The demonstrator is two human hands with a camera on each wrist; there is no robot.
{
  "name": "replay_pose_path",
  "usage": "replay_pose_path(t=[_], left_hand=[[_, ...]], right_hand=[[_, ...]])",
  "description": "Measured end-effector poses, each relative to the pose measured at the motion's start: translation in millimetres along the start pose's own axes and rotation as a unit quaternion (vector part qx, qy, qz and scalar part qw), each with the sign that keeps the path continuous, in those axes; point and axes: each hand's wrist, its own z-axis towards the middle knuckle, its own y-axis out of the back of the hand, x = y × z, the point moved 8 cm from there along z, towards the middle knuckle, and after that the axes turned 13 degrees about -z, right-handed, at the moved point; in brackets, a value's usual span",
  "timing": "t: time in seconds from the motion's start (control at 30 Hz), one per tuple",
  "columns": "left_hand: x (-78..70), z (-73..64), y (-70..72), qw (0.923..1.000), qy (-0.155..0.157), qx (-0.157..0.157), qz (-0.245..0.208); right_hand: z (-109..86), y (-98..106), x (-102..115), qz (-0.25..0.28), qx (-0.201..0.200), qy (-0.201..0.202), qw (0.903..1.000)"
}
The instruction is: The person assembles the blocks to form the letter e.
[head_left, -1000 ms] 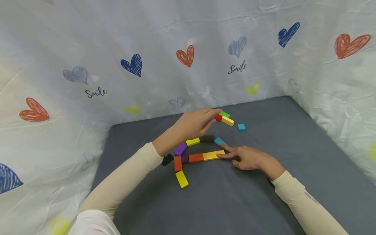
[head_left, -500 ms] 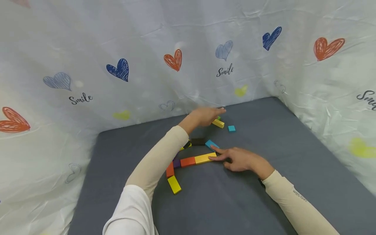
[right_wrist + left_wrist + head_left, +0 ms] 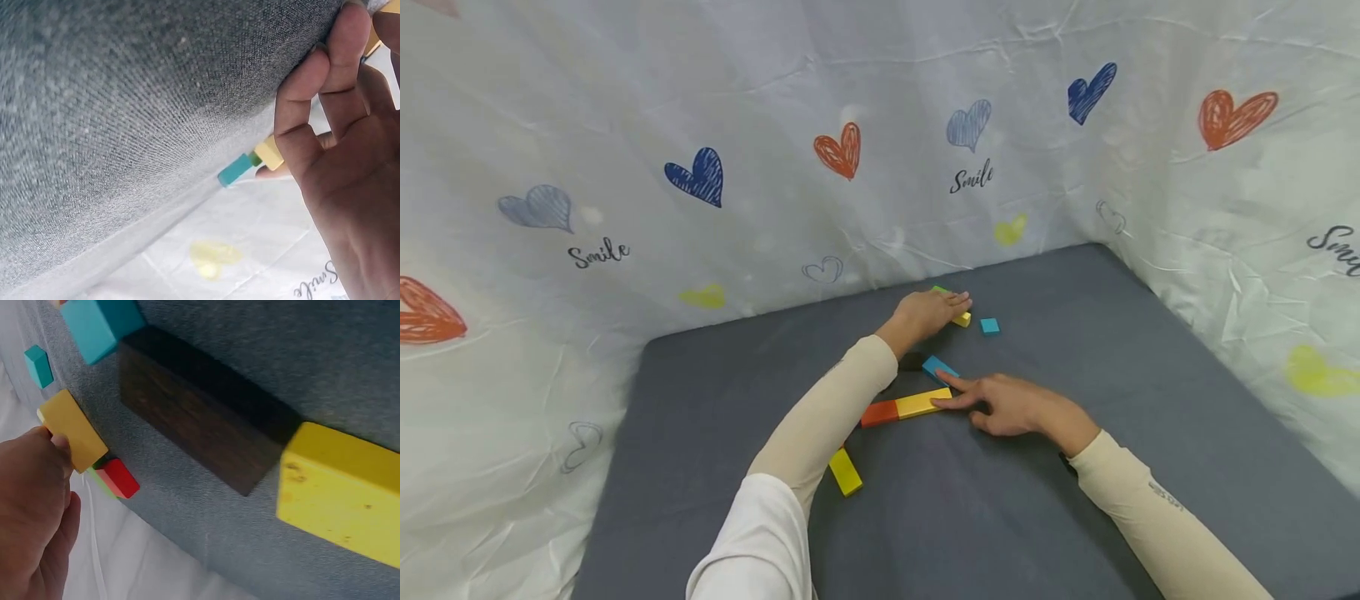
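My left hand (image 3: 927, 317) is at the far side of the table, its fingers pinching a pale yellow block (image 3: 75, 432) beside a red block (image 3: 120, 478) and a mostly hidden green block (image 3: 940, 290). My right hand (image 3: 1011, 404) has two fingers stretched out, one touching a blue block (image 3: 938, 367) and the other the end of a golden-yellow block (image 3: 921, 403). An orange-red block (image 3: 880, 413) adjoins the golden one. In the left wrist view, a dark brown block (image 3: 200, 419) lies between the blue block and a bright yellow block (image 3: 344, 487).
A small light-blue block (image 3: 990, 327) lies right of my left hand. Another yellow block (image 3: 846, 472) lies nearer me; my left sleeve (image 3: 820, 417) hides blocks beside it. White cloth with printed hearts (image 3: 880, 217) hangs behind the grey table (image 3: 985, 517).
My left hand has moved away from me over the far blocks and come down onto the pale yellow one. My right hand keeps its place on the blocks. The head view has turned slightly right.
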Motion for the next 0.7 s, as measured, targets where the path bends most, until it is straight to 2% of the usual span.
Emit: replay_pose_path(t=[0.27,0.4,0.5,0.57,0.7], left_hand=[[-4.3,-10.3,0.6,0.9984,-0.047,-0.029,-0.011],[-4.3,-14.2,2.7,0.9951,-0.063,-0.034,-0.067],[-2.4,-17.2,5.4,0.9884,-0.062,-0.042,-0.132],[-0.9,-18.9,7.1,0.9845,-0.056,-0.051,-0.158],[1.1,-20.0,7.2,0.9844,-0.040,-0.059,-0.161]], right_hand=[[-0.9,1.0,4.3,0.006,-0.002,0.009,0.9999],[-1.3,-0.7,4.1,0.010,0.000,0.011,0.9999],[-1.9,-0.5,3.4,0.012,0.000,0.009,0.9999],[-2.2,0.5,3.2,0.014,-0.002,0.010,0.9999],[-1.4,2.3,3.7,0.011,-0.007,0.015,0.9998]])
